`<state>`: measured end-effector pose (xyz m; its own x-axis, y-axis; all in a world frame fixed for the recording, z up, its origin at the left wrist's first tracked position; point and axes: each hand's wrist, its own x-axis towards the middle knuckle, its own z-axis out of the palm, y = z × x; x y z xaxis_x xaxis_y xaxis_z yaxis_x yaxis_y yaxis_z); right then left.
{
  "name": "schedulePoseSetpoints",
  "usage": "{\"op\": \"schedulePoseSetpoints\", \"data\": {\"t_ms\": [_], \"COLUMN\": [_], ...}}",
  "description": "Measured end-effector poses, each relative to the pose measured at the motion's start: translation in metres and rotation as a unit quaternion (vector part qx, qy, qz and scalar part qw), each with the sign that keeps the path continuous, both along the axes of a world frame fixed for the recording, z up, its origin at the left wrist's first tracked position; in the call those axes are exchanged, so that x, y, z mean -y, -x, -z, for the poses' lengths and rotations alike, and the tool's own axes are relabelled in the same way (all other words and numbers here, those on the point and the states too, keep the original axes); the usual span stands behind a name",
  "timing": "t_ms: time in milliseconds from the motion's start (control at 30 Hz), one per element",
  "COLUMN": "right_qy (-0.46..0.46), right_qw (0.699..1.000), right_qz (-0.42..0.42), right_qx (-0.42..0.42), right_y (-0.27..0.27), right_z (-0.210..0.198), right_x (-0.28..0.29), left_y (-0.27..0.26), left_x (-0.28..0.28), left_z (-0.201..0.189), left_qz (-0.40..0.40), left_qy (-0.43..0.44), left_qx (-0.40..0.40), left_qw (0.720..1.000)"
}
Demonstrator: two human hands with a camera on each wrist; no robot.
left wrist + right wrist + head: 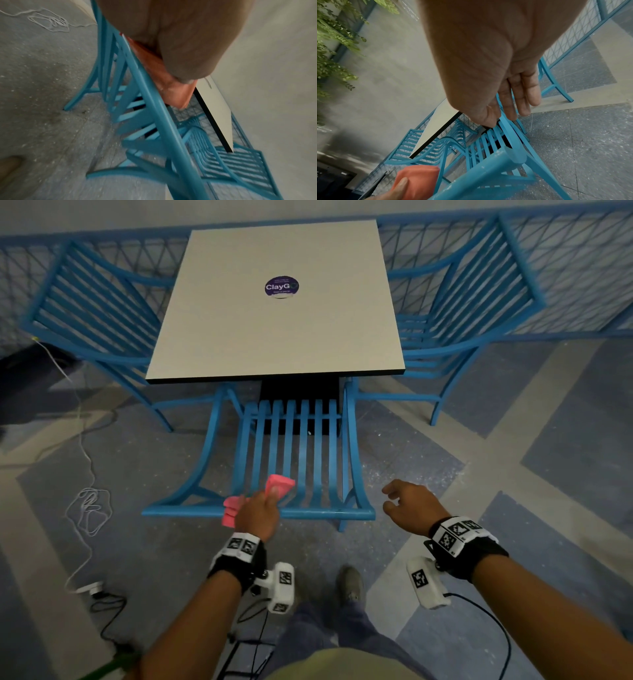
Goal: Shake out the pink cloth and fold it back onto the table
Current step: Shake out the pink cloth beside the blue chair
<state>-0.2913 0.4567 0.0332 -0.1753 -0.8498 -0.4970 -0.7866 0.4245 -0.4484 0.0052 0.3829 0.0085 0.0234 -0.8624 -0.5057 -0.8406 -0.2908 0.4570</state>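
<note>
Left hand (257, 513) grips the folded pink cloth (279, 484) (middle hidden by fingers); right hand (409, 505) hangs loose, holding nothing.

I can read only "ClayGo", in white on a round purple sticker (281, 287) on the table (239, 337); its smaller lines are illegible.

Square white desk (274, 337) at centre, purple round sticker (281, 287) on top. Blue slatted chairs: near (294, 460), left (99, 313), right (462, 309). Blue mesh fence (565, 268) along far side. Speckled grey floor (479, 542) with pale bands. White cable (89, 505) coiled near left. Dim lighting.
</note>
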Motion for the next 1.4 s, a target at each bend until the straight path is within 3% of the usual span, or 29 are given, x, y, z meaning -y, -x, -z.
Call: {"op": "schedulePoseSetpoints", "data": {"t_ms": [200,367,467,667,733,867,933,1033,1100,1200,1400], "right_qy": [0.005,0.033,0.076,0.134,0.149,0.164,0.157,0.135,0.115,0.124,0.11], "right_qw": [1.0,0.999,0.996,0.99,0.988,0.986,0.987,0.991,0.993,0.99,0.985], "right_qz": [0.008,0.021,0.036,0.05,0.045,0.033,0.028,0.003,-0.022,-0.069,-0.133], "right_qx": [0.002,-0.01,-0.01,0.0,0.004,0.003,0.003,0.007,0.007,0.015,0.021], "right_y": [0.017,0.033,0.04,0.042,0.039,0.027,0.021,0.003,-0.016,-0.047,-0.106], "right_z": [0.0,0.003,0.006,-0.001,-0.006,-0.018,-0.018,-0.018,-0.019,-0.02,-0.02], "right_x": [-0.007,-0.013,-0.014,-0.006,-0.001,0.013,0.02,0.031,0.042,0.058,0.084], "left_y": [0.088,0.148,0.172,0.186,0.18,0.134,0.094,0.019,-0.036,-0.119,-0.232], "left_x": [-0.036,-0.061,-0.071,-0.067,-0.058,-0.03,-0.017,-0.003,0.004,0.007,-0.004], "left_z": [0.007,-0.016,-0.021,-0.025,-0.026,-0.033,-0.04,-0.053,-0.058,-0.053,-0.027], "left_qz": [0.07,0.187,0.197,0.135,0.067,-0.099,-0.14,-0.188,-0.286,-0.408,-0.435], "left_qy": [0.015,0.006,-0.032,-0.095,-0.114,-0.165,-0.165,-0.113,-0.065,0.031,0.123], "left_qx": [-0.018,-0.019,-0.036,-0.139,-0.173,-0.299,-0.333,-0.354,-0.406,-0.397,-0.235], "left_qw": [0.997,0.982,0.979,0.976,0.976,0.935,0.918,0.909,0.865,0.821,0.861]}}
